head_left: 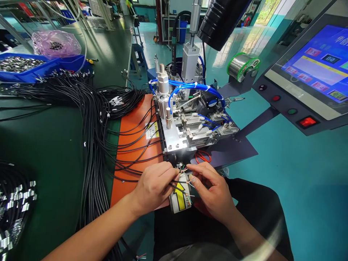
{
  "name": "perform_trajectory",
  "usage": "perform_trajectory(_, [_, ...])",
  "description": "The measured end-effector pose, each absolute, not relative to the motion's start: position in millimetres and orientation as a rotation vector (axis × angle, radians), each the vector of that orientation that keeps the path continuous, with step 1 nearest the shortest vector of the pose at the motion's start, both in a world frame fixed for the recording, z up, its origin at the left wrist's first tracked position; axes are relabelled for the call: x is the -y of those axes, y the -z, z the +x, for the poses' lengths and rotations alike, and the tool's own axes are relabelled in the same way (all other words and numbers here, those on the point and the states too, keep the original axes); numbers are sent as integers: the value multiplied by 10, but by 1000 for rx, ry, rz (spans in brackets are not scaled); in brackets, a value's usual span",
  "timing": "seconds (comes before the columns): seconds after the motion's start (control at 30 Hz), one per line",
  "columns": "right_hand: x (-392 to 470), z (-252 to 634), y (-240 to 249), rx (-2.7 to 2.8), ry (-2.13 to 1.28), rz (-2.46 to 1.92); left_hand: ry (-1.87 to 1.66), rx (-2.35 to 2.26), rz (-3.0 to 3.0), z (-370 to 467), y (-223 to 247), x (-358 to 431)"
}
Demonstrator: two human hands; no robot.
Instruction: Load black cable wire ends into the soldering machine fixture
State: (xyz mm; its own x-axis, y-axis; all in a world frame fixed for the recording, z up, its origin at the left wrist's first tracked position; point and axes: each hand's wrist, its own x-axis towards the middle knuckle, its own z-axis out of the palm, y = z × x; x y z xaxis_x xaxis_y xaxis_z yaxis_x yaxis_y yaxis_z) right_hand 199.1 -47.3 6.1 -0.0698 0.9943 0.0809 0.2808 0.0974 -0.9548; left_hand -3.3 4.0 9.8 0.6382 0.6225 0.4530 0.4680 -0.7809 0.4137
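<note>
My left hand [159, 179] is closed in a pinch on several black cables [178, 186], just in front of the machine. Thin coloured wires [188, 198] fan out of the cables' stripped ends. My right hand [213, 188] meets the left from the other side, its thumb and fingertips curled at the coloured wire ends. Under the fingers is a white block with a yellow arrow label [179, 198], partly covered by the hands and cables. The soldering machine [176, 136], with metal cylinders and blue air tubes, stands directly beyond both hands.
A large bundle of black cables [91, 163] crosses the green table [59, 145] and orange board [130, 141] on the left. Blue trays [65, 67] hold metal parts. A solder spool [241, 67] and control screen [320, 69] stand right; a black cylinder [217, 25] hangs above.
</note>
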Motion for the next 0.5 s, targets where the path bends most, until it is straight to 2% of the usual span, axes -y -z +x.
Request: perform_trajectory(0.5, [446,1994,-26,1488,-998,-1325,-861,-836,2630,-41,-97,-50])
